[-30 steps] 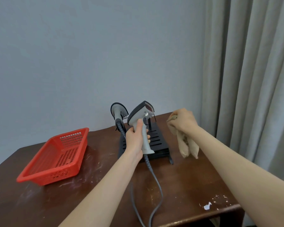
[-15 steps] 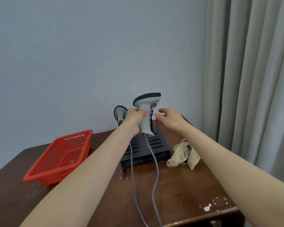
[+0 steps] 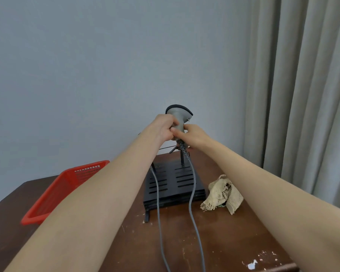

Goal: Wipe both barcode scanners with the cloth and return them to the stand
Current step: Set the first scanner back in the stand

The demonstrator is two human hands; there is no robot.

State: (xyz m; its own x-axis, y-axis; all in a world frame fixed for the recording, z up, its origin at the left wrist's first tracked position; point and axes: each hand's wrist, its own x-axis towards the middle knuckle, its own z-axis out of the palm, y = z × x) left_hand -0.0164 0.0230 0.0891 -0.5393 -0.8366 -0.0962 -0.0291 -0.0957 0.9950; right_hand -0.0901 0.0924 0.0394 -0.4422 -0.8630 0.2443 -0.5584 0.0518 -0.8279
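Observation:
A grey barcode scanner with a black head stands upright above the back of the black slotted stand. My left hand grips its handle from the left, and my right hand holds the handle from the right. Its grey cable runs down over the stand toward me. A second cable leads up behind my left arm; the other scanner is hidden there. The crumpled beige cloth lies on the table just right of the stand, apart from both hands.
A red plastic basket sits at the left of the dark wooden table. A grey wall is close behind, and grey curtains hang at the right. The table's front right has chipped white flecks.
My right hand dropped the cloth onto the table and moved to the scanner handle. The scanner has been raised and turned upright over the back of the stand, now held by both hands.

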